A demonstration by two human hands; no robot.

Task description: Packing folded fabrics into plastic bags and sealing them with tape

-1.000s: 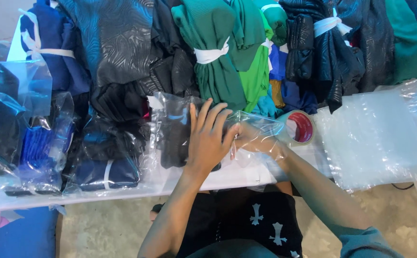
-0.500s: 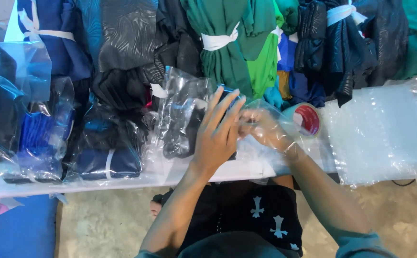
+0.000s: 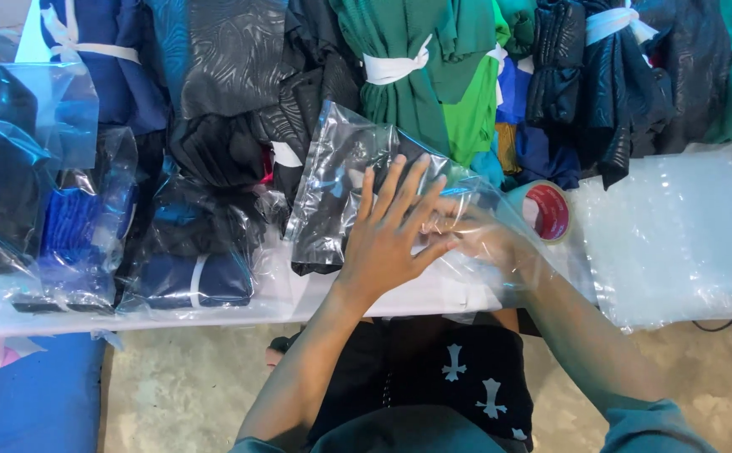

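Hands first: we log the left hand (image 3: 389, 239) flat, fingers spread, pressing down on a clear plastic bag (image 3: 357, 189) with a dark folded garment inside. The right hand (image 3: 483, 239) sits just right of it, inside or under the bag's open right end; seen through the film, we cannot tell whether its fingers are curled on the plastic or loose. The two hands touch or nearly touch at the fingertips.

Left to right on the desk (image 3: 433, 294): bagged dark and blue garments (image 3: 89, 235) at the far left, well apart from the hands; then the bag in hand at centre; a roll of tape with a red core (image 3: 548, 210) just right of the right hand; a stack of empty clear bags (image 3: 676, 235) beyond it. Tied bundles of green (image 3: 416, 75) and navy cloth lie along the far edge.

Key relation: the bag's long axis runs from far-left down to near-right, with its mouth toward the right hand. The garment's bulk lies to the far left of the left palm. We judge the left hand nearer the garment, the right nearer the opening.
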